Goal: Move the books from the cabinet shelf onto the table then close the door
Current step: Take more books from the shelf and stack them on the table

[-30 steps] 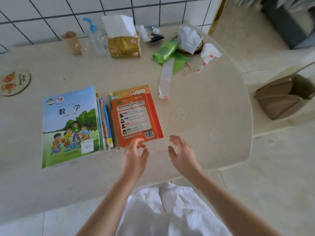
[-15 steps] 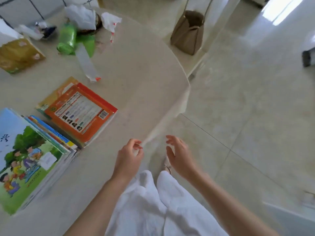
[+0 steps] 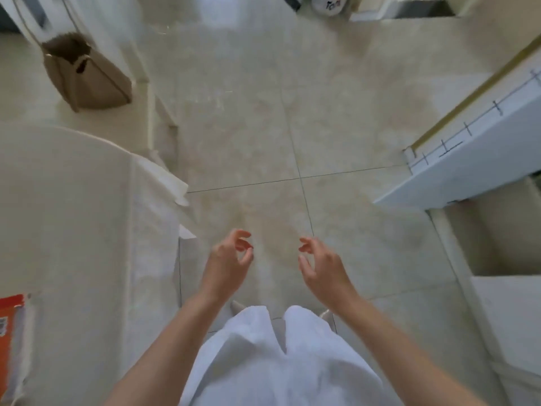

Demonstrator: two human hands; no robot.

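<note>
bench (image 3: 73, 230): pale top with a curved edge, at left
on bench: corner of an orange book (image 3: 10, 317), near left edge
floor (image 3: 263, 127): glossy beige tiles
on floor: brown bag (image 3: 87, 80), far left

Glossy stone-look floor tiles (image 3: 336, 112) meet a matt, pale marbled table (image 3: 73, 215).

Left of the tiles, a tan bag (image 3: 87, 80) looks like soft matt leather; a glossy orange book cover (image 3: 11, 315) lies on the table's near edge. Right of the tiles, a smooth white cabinet door (image 3: 468, 168) carries a brassy trim; white cloth trousers (image 3: 278, 361) appear crisp.
</note>
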